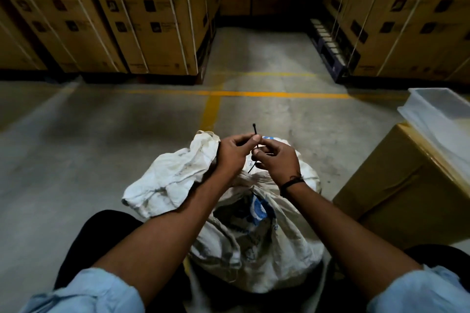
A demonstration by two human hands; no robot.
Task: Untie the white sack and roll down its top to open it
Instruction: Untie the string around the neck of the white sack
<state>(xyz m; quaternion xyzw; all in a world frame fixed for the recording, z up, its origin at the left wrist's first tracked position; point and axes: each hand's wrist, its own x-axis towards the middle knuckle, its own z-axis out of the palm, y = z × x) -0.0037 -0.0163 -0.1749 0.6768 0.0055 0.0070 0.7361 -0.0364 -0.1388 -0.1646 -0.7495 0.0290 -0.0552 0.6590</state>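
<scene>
A dirty white sack stands on the floor between my knees, its loose top flopped over to the left. Just above it, my left hand and my right hand are close together. Both pinch a thin black cable tie. The tie's head sticks up above my left fingers and its tail pokes down between the hands. The sack's mouth gapes a little below my wrists, showing blue print inside.
A brown cardboard box stands close on the right with a clear plastic tub on top. Stacked strapped cartons line the back left and right. Yellow floor lines cross the concrete ahead.
</scene>
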